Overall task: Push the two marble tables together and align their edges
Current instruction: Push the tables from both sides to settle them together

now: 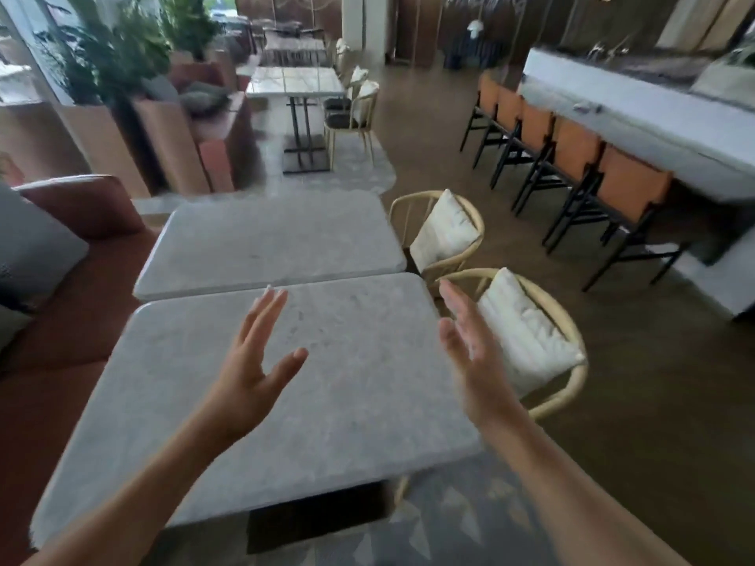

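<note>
- Your left hand [245, 377] and right hand [470, 353] hover over the near desk [171, 402], fingers spread, gripping nothing.
- Far desk [269, 243] sits flush against it, right edges slightly offset.

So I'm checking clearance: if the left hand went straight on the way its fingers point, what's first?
Probably the far marble table; the left hand looks raised over the near table, though depth is unclear.

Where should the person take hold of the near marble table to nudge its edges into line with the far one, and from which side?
Grip the near marble table by its near rounded corners, from the person's side, likely. Both the left hand and right hand hover open above it; the far marble table sits slightly offset.
</note>
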Tool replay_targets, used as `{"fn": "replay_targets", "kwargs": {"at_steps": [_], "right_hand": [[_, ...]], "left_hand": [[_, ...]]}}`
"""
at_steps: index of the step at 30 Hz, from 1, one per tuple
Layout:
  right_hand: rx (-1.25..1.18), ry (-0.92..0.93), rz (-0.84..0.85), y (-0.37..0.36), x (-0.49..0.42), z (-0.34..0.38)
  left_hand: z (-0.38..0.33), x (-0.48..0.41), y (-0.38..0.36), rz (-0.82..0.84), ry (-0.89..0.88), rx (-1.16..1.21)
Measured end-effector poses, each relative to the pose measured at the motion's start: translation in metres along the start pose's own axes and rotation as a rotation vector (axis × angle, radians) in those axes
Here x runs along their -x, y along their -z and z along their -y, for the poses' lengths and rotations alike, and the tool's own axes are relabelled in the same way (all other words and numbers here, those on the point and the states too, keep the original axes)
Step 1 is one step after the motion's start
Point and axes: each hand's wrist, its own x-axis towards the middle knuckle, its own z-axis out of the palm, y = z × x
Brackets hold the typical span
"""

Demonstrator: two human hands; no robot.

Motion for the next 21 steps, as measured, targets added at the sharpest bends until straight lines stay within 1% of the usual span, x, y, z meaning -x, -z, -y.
{"fn": "replay_targets", "kwargs": {"at_steps": [4,6,9,12,17,21], "right_hand": [[-0.054,0.064,-0.146,0.092,-0.006,0.033],[-0.062,0.090,-0.174,0.130,-0.015,0.039],[-0.057,0.115,-0.214,0.175,-0.036,0.039],[-0.066,0.111,-0.265,0.216,-0.061,0.034],[-0.062,0.147,-0.296,0.286,-0.108,0.017],[-0.105,0.195,-0.275,0.335,-0.151,-0.016]], "left_hand": [[-0.056,-0.037,-0.026,-0.010,-0.131,0.071],[-0.073,-0.059,-0.045,-0.028,-0.173,0.133],[-0.095,-0.097,-0.083,-0.072,-0.236,0.286],[-0.120,-0.136,-0.129,-0.111,-0.255,0.421],[-0.165,-0.203,-0.191,-0.105,-0.304,0.423],[-0.186,-0.248,-0.236,-0.160,-0.347,0.396]]}}
